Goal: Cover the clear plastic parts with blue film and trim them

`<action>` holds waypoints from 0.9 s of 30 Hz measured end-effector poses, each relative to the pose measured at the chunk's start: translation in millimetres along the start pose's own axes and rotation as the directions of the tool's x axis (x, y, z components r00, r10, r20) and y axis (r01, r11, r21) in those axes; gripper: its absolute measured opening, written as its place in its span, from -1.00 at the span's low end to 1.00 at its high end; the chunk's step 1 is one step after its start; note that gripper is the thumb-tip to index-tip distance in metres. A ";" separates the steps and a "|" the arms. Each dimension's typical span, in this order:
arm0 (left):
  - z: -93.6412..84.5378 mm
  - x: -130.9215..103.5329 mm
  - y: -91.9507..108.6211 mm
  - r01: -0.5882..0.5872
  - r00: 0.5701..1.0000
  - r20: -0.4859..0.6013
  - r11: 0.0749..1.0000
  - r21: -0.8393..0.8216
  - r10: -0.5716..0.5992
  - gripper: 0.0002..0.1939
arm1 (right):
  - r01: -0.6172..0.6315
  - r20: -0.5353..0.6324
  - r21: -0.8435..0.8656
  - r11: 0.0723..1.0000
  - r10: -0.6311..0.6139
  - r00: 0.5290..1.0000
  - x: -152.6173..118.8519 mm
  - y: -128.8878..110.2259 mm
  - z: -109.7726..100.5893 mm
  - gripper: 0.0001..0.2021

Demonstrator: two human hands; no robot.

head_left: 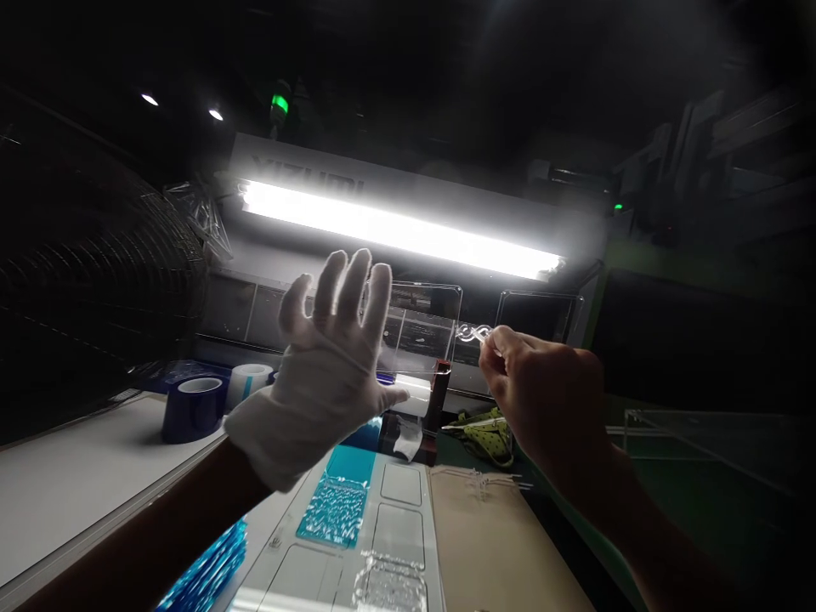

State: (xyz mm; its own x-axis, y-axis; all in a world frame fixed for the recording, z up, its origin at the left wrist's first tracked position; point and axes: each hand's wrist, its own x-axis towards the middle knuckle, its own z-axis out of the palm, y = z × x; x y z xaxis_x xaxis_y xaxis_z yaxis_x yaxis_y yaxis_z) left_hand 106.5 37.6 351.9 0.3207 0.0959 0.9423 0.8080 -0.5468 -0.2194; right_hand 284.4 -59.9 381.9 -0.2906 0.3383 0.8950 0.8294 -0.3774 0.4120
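Note:
My left hand (pixel 325 374) wears a white glove and is raised with its fingers stretched and apart. It overlaps the left part of a clear plastic panel (pixel 424 340); whether it touches the panel I cannot tell. My right hand (pixel 541 391), bare, pinches a twisted clear plastic runner (pixel 473 332) between thumb and fingers. The runner meets the right edge of that panel. Another clear panel (pixel 541 296) shows above my right hand, and its link to the runner is hidden. Both panels are upright below a bright tube lamp (pixel 401 231).
Blue-filmed pieces (pixel 335 510) and clear pieces (pixel 390 586) lie on a white sheet with rectangular outlines (pixel 400 531). A blue roll (pixel 193 410) and a white roll (pixel 248 378) stand left. Right are cardboard (pixel 503 544), loose clear runners (pixel 479 484) and a dotted green cloth (pixel 485 435).

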 end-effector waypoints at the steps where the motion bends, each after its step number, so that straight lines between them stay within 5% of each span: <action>1: 2.3 2.9 3.3 -0.016 1.000 0.005 0.999 -0.032 0.016 0.21 | 0.006 0.007 0.006 1.000 -0.006 1.000 -1.0 -0.2 -0.4 -0.77; 8: 30.3 11.6 22.1 -0.106 0.994 -0.013 0.986 -0.127 0.105 0.11 | 0.009 0.108 -0.008 1.000 -0.008 0.994 -4.3 -4.6 1.3 -0.76; 14: 36.8 -11.4 23.5 -0.118 0.972 0.200 0.992 -0.053 0.127 0.13 | 0.004 0.248 0.111 0.994 -0.032 0.968 -28.3 6.5 -0.2 -0.88; 18: 45.1 -54.2 10.1 -0.133 0.922 0.345 0.982 -0.136 0.172 0.10 | 0.078 0.278 0.231 0.970 -0.142 0.950 -72.1 21.2 10.2 -0.05; 20: 49.0 -77.2 3.9 -0.108 0.896 0.406 0.974 -0.200 0.182 0.11 | 0.142 0.361 0.333 0.932 -0.265 0.894 -94.0 21.4 22.3 0.18; 23: 52.9 -105.5 -3.8 -0.077 0.872 0.434 0.940 -0.333 0.225 0.12 | 0.112 0.494 0.489 0.865 -0.381 0.781 -117.8 12.9 42.2 0.32; 27: 56.8 -131.5 -16.2 0.015 0.851 0.468 0.880 -0.474 0.237 0.16 | -0.021 0.571 0.607 0.795 -0.418 0.706 -135.2 0.6 58.3 0.28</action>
State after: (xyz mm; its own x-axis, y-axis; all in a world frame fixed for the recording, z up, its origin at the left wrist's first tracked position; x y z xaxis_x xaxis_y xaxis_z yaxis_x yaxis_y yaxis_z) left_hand 79.3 81.1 217.1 0.6959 0.3411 0.6320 0.4819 -0.8743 -0.0587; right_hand 352.0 -55.5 251.2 -0.2792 0.8893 0.3623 0.9546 0.2162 0.2049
